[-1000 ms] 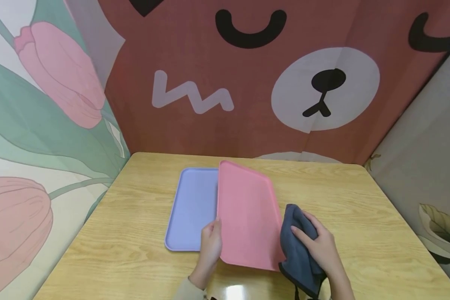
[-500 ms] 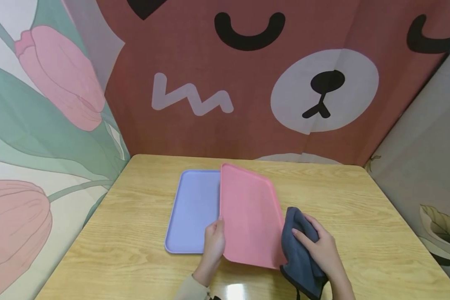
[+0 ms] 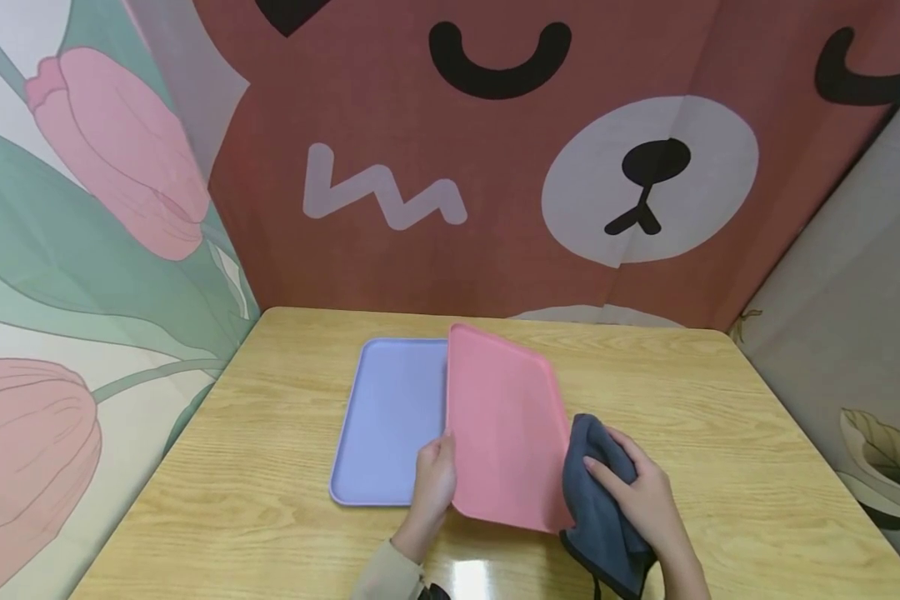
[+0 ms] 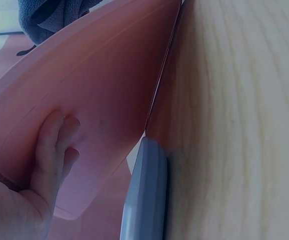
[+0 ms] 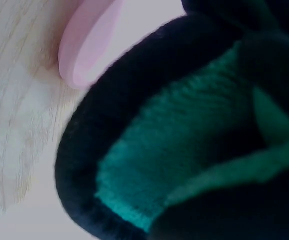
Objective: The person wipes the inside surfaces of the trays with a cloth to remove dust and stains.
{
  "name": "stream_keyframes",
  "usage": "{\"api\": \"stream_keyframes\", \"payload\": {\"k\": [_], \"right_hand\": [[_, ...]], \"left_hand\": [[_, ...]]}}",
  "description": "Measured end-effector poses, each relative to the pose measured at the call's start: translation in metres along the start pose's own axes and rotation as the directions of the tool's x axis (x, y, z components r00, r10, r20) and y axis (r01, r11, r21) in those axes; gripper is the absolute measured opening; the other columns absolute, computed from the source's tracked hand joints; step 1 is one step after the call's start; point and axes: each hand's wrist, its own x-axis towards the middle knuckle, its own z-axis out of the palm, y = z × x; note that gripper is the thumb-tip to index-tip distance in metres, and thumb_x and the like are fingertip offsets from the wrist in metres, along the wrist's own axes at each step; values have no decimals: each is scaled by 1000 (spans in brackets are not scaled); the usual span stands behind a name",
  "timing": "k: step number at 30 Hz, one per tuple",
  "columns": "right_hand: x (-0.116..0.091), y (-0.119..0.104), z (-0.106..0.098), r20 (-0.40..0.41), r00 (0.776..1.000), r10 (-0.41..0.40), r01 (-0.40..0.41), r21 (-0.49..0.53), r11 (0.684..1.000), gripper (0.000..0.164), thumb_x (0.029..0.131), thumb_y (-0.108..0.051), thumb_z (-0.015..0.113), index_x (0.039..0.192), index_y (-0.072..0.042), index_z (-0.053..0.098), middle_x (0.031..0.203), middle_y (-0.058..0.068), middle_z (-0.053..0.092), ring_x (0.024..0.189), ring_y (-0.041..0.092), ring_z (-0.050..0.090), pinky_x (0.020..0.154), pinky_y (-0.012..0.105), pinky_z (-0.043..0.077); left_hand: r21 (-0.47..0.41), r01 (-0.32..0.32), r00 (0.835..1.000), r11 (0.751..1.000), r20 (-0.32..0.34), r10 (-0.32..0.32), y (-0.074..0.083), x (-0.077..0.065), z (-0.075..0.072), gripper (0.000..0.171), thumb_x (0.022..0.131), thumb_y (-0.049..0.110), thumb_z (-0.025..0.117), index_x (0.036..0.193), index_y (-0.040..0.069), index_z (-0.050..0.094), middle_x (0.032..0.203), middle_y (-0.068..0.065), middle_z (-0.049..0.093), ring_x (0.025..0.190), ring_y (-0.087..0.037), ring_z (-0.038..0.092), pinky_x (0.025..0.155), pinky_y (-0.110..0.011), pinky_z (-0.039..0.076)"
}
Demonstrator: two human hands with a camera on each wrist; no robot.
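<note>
My left hand (image 3: 435, 475) grips the left edge of a pink tray (image 3: 502, 425), thumb on its face and several fingers (image 4: 49, 145) spread against its underside in the left wrist view. The tray is tilted, its left side raised and its right side low by the table. A folded grey-blue cloth (image 3: 600, 500) with dark edging is in my right hand (image 3: 645, 500), pinched between thumb and fingers. It meets the tray's lower right edge. Close up in the right wrist view, the cloth (image 5: 149, 145) hides the right fingers.
A blue-violet tray (image 3: 393, 417) lies flat on the wooden table (image 3: 232, 467), its right part hidden behind the pink one. A bear-print curtain (image 3: 495, 267) hangs behind the table, with patterned hangings at both sides.
My left hand and the pink tray have shifted a little to the right, uncovering more of the blue-violet tray. The right hand and cloth have barely moved.
</note>
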Motion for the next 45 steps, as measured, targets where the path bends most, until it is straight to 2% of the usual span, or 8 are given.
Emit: {"api": "stream_keyframes", "payload": {"k": [13,20,25,30,33,38,41,45], "right_hand": [[0,0,1,9,1000,-7,7,1,1000,68,85,-43,61,138,-8,38,139,23,38,123,42,38,96,56,34],[-1,2,2,27,1000,4,-4,-10,1000,69,85,-43,61,138,-7,37,139,24,37,124,43,37,96,56,34],[-1,3,4,31,1000,3,-3,-9,1000,68,85,-43,61,139,-8,37,138,24,38,123,43,38,95,56,34],[0,5,4,26,1000,5,-5,-3,1000,68,85,-44,61,138,-9,38,138,23,39,122,42,40,95,55,36],[-1,5,4,25,1000,3,-3,-3,1000,68,85,-44,61,138,-9,38,138,24,39,122,43,40,95,56,35],[-1,6,4,23,1000,0,0,3,1000,67,85,-44,61,138,-9,38,138,23,39,122,42,40,94,56,36],[-1,7,4,21,1000,-3,3,2,1000,67,85,-44,61,138,-9,39,137,23,40,121,42,41,94,56,36],[-2,8,5,20,1000,1,-1,0,1000,67,85,-44,61,137,-8,39,137,24,40,121,42,41,93,55,37]], "left_hand": [[64,-6,998,998,62,2,1,7,0,42,99,19,34,84,-10,60,63,-2,52,58,-12,49,55,-27,44],[114,-9,998,993,61,2,0,13,1,37,98,14,34,72,-3,55,59,0,45,56,-11,44,53,-25,40],[151,-44,998,988,58,35,-2,13,4,34,96,11,37,64,4,48,57,1,41,54,-11,40,50,-24,37],[177,-85,996,981,52,77,-3,13,6,34,94,7,39,61,3,45,56,2,39,54,-11,39,50,-24,36],[190,-108,994,976,52,100,-3,13,7,33,93,6,41,62,-2,48,56,1,41,55,-11,40,51,-25,37],[194,-130,989,972,97,113,-3,11,6,27,91,5,44,86,-12,63,66,-12,58,62,-13,50,57,-27,44],[204,-121,986,972,142,93,-5,11,6,27,91,6,45,101,-12,63,76,-16,62,67,-14,53,60,-28,46],[230,-119,980,966,183,77,-6,13,8,28,90,5,46,106,-12,60,79,-15,62,70,-16,55,62,-28,48]]}}
